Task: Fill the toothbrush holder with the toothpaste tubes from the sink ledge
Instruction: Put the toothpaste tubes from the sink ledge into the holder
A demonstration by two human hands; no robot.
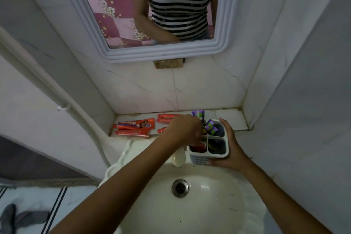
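My right hand [230,144] wraps around the white toothbrush holder [209,147] and keeps it steady at the back edge of the sink [199,205]. This grip is closed on the holder's side. My left hand [185,129] reaches over the holder's near left pocket, and a red toothpaste tube [198,147] sits in that pocket under my fingers. I cannot tell if this grip is tight on the tube or loose. Toothbrushes with purple and green heads [210,128] stick up from the back pockets. More red toothpaste tubes [135,126] lie flat on the sink ledge [230,118], to the left of the holder. A bar of soap [178,157] rests just beside the holder.
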